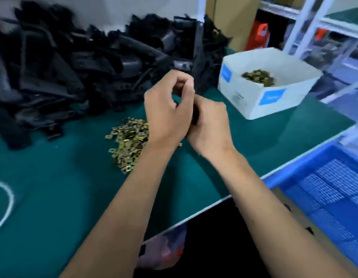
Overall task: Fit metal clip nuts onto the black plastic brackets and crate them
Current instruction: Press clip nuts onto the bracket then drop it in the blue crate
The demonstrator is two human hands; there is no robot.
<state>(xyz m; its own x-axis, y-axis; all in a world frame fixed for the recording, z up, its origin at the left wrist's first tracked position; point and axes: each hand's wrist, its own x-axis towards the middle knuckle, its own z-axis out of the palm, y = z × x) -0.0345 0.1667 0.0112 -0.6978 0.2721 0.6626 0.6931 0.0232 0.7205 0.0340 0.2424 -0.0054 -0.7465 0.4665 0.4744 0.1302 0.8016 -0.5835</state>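
Far left: white loop [7,199] on the green mat [63,197], purpose unclear.

Left, back: big heap of black brackets [59,63], blurred. Likely light, stiff moulded plastic with awkward shapes that tangle; best taken by a solid rib or end, not a thin tab.

Centre: loose pile of clip nuts [128,141] on the mat, brassy. Probably small, springy sheet metal with sharp edges, easy to fumble; pinch by the flat sides.

Centre, above the mat: left hand [166,109] curled, fingertips pinched together near the top; what it pinches is too small to tell. Touching it, right hand [210,125] curled round a dark piece, a bracket by the look of it, mostly hidden. Judged: a nut being pushed on.

Right, back: white box [260,105] with more nuts inside, blue labels, writing unreadable.

Far right, beyond the mat's edge: blue crate [334,187], ribbed floor, no brackets seen in the visible part.
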